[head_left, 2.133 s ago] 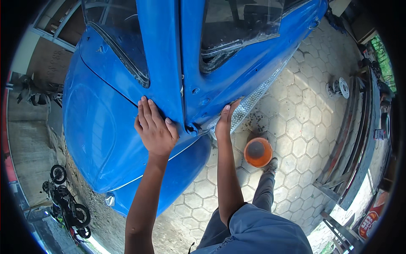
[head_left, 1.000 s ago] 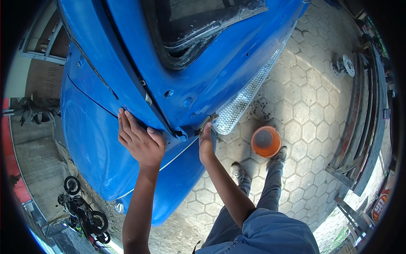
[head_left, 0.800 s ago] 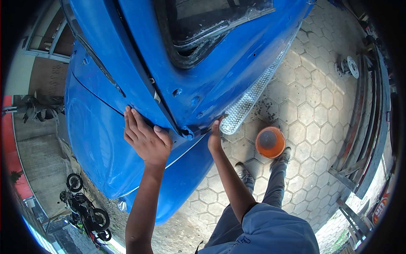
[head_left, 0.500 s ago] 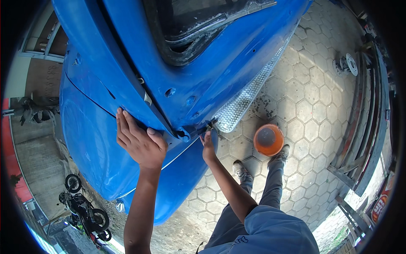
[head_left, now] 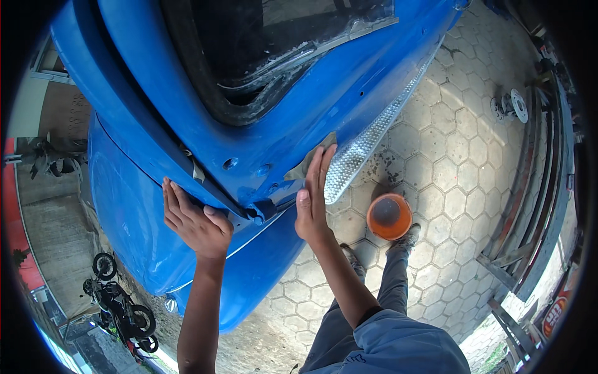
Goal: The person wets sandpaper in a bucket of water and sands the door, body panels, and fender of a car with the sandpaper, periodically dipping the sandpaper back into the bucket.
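Head view: a thin grey-brown sheet point(head_left: 304, 167) lies near the centre, just toward 12 o'clock, against the lower door panel of a blue car body point(head_left: 283, 140). The right hand point(head_left: 316, 202) is flat on it, fingers extended and close together, thumb held apart; the hand presses on the sheet without curling round it. The left hand point(head_left: 198, 221), toward 8 o'clock, is also spread flat, its thumb slightly out, touching the painted metal and holding nothing.

The car is smooth, curved and glossy in places, with a few round holes, and fills most of the area from 9 to 1 o'clock. Its dark, rounded-corner window point(head_left: 268, 43) sits at 12 o'clock, edged with worn black rubber. At 2 o'clock, just beside the right hand, runs a dimpled silvery metal strip point(head_left: 355, 163).

Between 3 and 4 o'clock an orange bucket point(head_left: 405, 221) stands on hexagonal paving point(head_left: 445, 199); its inside looks murky grey, contents unclear. Farther out, a metal disc point(head_left: 519, 106) lies past 2 o'clock, and a black motorcycle point(head_left: 118, 308) stands at 8 o'clock.
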